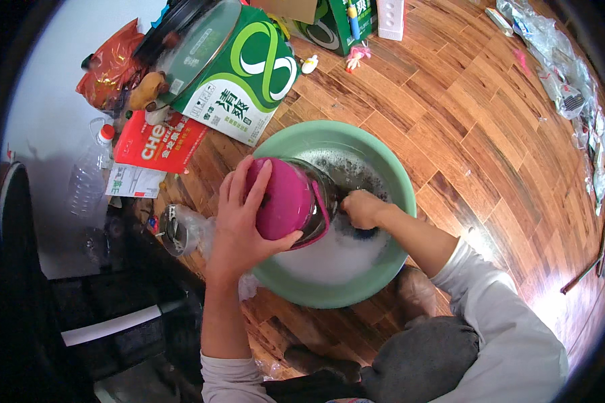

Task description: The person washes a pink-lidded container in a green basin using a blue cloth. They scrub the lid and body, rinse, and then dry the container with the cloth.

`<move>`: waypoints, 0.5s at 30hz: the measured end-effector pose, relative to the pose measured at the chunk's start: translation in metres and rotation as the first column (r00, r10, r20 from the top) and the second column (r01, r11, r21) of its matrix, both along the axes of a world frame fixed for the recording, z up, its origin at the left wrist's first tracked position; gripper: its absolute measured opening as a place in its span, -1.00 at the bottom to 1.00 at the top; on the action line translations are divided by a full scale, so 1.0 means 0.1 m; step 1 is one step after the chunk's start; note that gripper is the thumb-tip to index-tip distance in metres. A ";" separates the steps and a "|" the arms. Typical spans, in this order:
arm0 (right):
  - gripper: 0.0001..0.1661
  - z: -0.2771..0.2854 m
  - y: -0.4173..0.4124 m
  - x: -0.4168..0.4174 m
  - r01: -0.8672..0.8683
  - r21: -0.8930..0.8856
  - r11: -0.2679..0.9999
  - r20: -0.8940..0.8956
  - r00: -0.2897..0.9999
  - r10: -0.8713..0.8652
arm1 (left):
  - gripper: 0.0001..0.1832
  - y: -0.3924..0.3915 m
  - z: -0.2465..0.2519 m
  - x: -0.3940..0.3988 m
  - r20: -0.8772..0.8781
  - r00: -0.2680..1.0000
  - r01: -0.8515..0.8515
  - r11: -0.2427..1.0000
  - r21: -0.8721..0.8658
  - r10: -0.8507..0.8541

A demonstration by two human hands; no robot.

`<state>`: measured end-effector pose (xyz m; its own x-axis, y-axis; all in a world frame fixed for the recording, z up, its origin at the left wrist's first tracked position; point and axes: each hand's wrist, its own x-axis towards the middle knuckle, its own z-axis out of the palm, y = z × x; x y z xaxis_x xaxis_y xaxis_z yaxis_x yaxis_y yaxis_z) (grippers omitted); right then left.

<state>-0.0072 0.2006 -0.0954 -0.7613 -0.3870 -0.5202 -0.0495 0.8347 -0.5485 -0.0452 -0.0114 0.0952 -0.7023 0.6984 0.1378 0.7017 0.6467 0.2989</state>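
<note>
My left hand (242, 221) is spread over the magenta end of a rounded container (285, 199) and grips it. The container has a dark, see-through body and a thin magenta handle, and it is tilted over a green plastic basin (406, 201). Cloudy, sudsy water (327, 257) lies in the basin, with foam along its far side. My right hand (365, 209) is inside the basin, fingers curled, close to the dark end of the container. Something dark shows just beneath this hand; what the fingers hold, if anything, is hidden.
A green-and-white carton (247, 95) and a red packet (156, 143) lie beyond the basin to the left. Near the wall is a clear plastic bottle (88, 171). A clear cup (176, 229) lies left of the basin. Crumpled plastic (559, 75) lies far right on the wood-patterned floor (464, 151).
</note>
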 end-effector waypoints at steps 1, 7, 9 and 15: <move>-0.68 0.09 0.04 0.07 0.083 -0.135 0.987 -0.055 0.994 -0.091 | 0.13 0.01 -0.03 0.02 -0.006 1.000 -0.011 1.000 0.016 0.012; -0.75 0.99 -0.04 0.43 0.449 -0.730 0.516 0.122 0.828 -0.548 | 0.03 0.23 -0.28 0.24 -0.230 0.899 -0.367 0.928 0.062 0.372; -0.78 1.06 -0.15 0.45 0.379 -0.872 0.311 0.149 0.809 -0.568 | 0.05 0.26 -0.31 0.22 -0.159 0.891 -0.416 0.905 0.093 0.426; -0.80 1.07 -0.29 0.26 0.468 -0.883 0.039 0.226 0.498 -0.837 | 0.04 0.13 -0.16 0.24 -0.012 0.948 -0.313 0.941 0.130 0.318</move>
